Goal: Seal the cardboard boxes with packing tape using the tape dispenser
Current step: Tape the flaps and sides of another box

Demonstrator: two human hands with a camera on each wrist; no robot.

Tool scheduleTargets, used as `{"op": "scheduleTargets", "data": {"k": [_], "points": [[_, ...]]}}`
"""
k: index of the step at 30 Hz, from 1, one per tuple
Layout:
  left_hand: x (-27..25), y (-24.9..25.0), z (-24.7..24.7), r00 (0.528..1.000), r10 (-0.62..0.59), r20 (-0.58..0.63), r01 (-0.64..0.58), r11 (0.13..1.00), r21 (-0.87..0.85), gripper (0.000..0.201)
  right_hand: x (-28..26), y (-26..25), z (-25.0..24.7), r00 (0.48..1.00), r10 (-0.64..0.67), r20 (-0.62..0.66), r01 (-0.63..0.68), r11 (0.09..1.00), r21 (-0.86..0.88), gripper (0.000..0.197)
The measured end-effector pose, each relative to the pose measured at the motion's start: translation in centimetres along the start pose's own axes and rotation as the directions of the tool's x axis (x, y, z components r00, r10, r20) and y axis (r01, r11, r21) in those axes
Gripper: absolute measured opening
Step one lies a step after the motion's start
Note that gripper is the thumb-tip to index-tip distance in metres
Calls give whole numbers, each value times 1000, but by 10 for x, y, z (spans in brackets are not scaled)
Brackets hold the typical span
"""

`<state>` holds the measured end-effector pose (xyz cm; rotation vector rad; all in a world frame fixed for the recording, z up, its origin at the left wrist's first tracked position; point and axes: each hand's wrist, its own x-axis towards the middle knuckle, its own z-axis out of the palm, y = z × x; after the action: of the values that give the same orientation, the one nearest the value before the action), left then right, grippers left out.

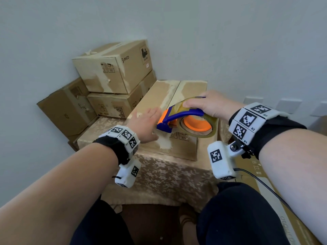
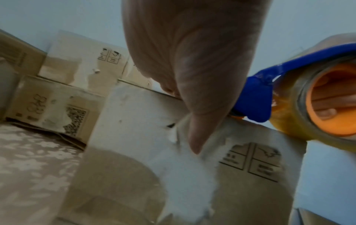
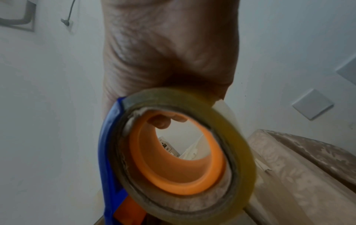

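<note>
Against the wall on the left sits a stack of cardboard boxes [image 1: 113, 68], well apart from the work. Next comes the left hand [image 1: 144, 125], fingers [image 1: 155, 111] straight and laid flat on the top of the box on the table [image 1: 169, 106], its thumb down the near face by the torn white strip. It holds nothing; it only steadies the carton. Just right of it, nearly touching, is the blue nose of the tape dispenser [image 1: 184, 119], poised at the box's near top edge over the centre seam. The right hand [image 1: 210, 105] grips the dispenser from above, fingers curled over the blue frame and through the orange core, as the right wrist view shows.

To do this step well, I judge the nose should be pressed firmly onto the near face, then drawn straight along the seam, with the left hand holding the flaps flush. The patterned table [image 1: 168, 175] carries the box.
</note>
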<state>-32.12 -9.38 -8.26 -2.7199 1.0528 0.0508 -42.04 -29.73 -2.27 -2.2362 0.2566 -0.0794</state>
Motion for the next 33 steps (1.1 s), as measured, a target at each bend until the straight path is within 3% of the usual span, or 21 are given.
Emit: {"op": "scheduleTargets", "data": {"k": [6, 9, 11, 13, 18, 24, 29, 33], "points": [[8, 4, -4, 997, 66, 36, -59, 983, -176, 108, 1, 3, 2, 1000, 4, -22, -3, 999, 32, 43], [8, 1, -4, 999, 44, 26, -36, 964, -262, 110, -2, 3, 2, 1000, 12, -7, -12, 995, 99, 40], [7, 2, -5, 999, 40, 21, -32, 960, -278, 109, -5, 3, -2, 1000, 23, -5, -22, 992, 121, 53], [7, 4, -8, 998, 54, 22, -46, 961, -274, 107, -7, 6, -5, 999, 36, 13, -37, 990, 135, 59], [7, 5, -12, 990, 68, 126, -47, 986, -158, 107, -20, 17, -24, 999, 43, 6, -43, 997, 70, 54], [8, 6, -13, 988, 60, 143, -39, 989, -145, 108, -42, 37, -49, 997, 77, 19, -78, 993, 86, 28], [6, 10, -14, 989, 49, 138, -28, 988, -149, 108, -43, 37, -46, 994, 105, -6, -105, 992, 65, 44], [6, 20, -17, 988, 11, 152, 6, 994, -106, 101, -43, 39, -45, 991, 136, -12, -135, 989, 67, 47]]}}
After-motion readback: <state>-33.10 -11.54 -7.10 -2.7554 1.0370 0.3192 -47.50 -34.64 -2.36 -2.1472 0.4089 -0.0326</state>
